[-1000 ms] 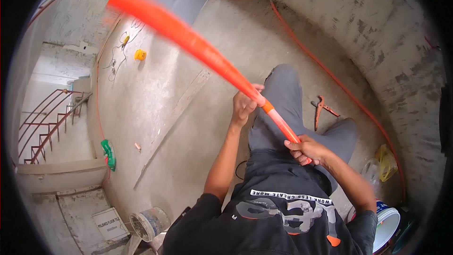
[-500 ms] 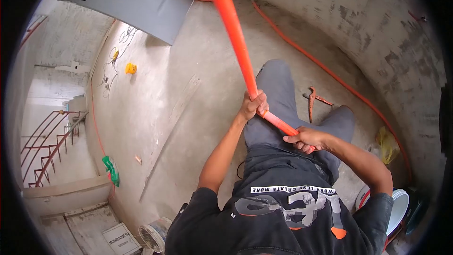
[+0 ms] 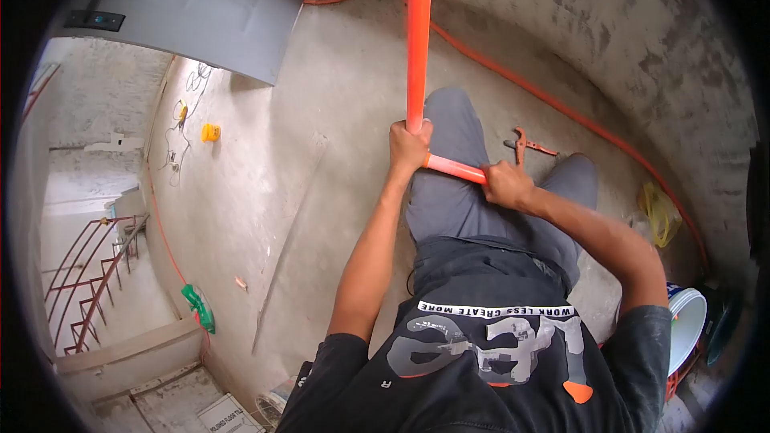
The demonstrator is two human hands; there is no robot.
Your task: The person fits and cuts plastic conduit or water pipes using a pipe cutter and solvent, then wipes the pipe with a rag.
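My left hand is closed round the lower end of a long orange pipe, which runs up out of view. A short orange pipe piece spans from that hand to my right hand, whose fingers wrap its far end. Inside my left hand, where the two lengths meet at an angle, the joint is hidden. Both hands are above my lap. On the floor between my knees lies an orange-handled pipe cutter, apart from both hands.
An orange hose or conduit runs along the wall base. Near it are a yellow plastic bag and a white bucket. At left are a grey door, a yellow round object, cables, a green item and a stair railing.
The long pipe has swung from leaning left to nearly vertical in view. Both hands have moved farther from my body, and the short piece now lies closer to level.
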